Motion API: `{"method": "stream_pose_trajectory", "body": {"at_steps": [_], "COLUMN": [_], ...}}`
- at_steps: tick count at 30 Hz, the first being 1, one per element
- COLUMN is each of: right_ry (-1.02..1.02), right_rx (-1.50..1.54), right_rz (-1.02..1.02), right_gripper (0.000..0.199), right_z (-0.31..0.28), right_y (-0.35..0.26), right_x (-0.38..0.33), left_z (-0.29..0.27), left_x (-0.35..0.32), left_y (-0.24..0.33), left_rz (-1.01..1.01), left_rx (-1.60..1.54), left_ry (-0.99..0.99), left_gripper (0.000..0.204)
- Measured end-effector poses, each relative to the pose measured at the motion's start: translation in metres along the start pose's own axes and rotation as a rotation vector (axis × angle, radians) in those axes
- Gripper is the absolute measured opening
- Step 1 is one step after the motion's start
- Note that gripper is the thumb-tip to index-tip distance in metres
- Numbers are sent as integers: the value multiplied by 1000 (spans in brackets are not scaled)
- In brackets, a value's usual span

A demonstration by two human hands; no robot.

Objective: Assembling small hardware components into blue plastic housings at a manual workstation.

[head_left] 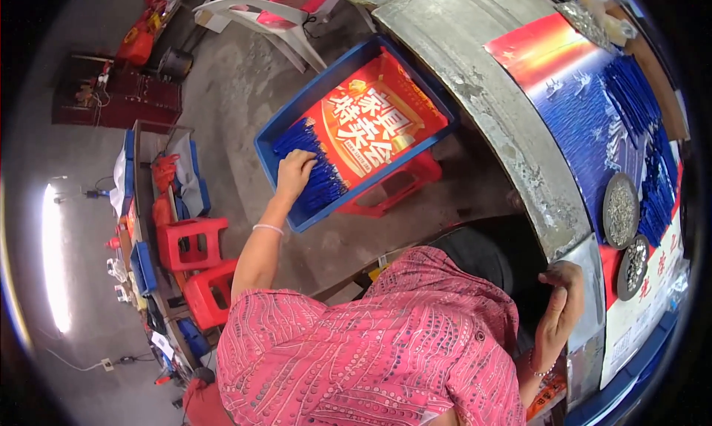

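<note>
In a blue plastic bin [278, 124] left of the workbench, my left hand [295, 172] reaches down onto a row of thin blue strips [320, 179]. Its fingers are curled together at the strips; the fingertips are partly hidden. These strips lie side by side on a red and yellow printed sheet [367, 125] that lines the bin. On my other side, my right hand [564, 300] is beside the bench's near edge, fingers loosely bent and apart, nothing visible in them. I cannot make out the strips' exact kind.
More blue strips [630, 99] are piled on the workbench [475, 77], beside a round dish [621, 211] of small metal pieces and a second such dish [633, 268]. A red stool [393, 188] stands beneath the bin. Other red stools [191, 240] and a white chair [285, 25] stand around.
</note>
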State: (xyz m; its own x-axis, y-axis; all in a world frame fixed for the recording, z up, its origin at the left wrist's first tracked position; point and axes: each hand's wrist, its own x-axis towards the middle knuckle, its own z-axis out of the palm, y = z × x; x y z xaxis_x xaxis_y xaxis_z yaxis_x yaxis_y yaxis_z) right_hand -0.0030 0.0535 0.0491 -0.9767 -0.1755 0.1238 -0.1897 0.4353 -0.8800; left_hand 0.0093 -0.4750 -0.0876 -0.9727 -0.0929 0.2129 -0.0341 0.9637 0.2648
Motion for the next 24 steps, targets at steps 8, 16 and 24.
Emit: {"method": "stream_pose_trajectory", "body": {"at_steps": [8, 16, 24], "right_ry": [13, 14, 148], "right_rx": [-50, -88, -123], "right_rz": [39, 8, 181], "right_gripper": [17, 13, 14], "right_z": [-21, -27, -46], "right_y": [10, 11, 11], "right_x": [-6, -24, -60], "left_z": [-26, 11, 120], "left_x": [81, 197, 285], "left_y": [114, 396, 527], "left_rz": [89, 861, 1047], "left_rx": [-225, -728, -457], "left_ry": [183, -149, 16], "left_gripper": [13, 18, 17]}}
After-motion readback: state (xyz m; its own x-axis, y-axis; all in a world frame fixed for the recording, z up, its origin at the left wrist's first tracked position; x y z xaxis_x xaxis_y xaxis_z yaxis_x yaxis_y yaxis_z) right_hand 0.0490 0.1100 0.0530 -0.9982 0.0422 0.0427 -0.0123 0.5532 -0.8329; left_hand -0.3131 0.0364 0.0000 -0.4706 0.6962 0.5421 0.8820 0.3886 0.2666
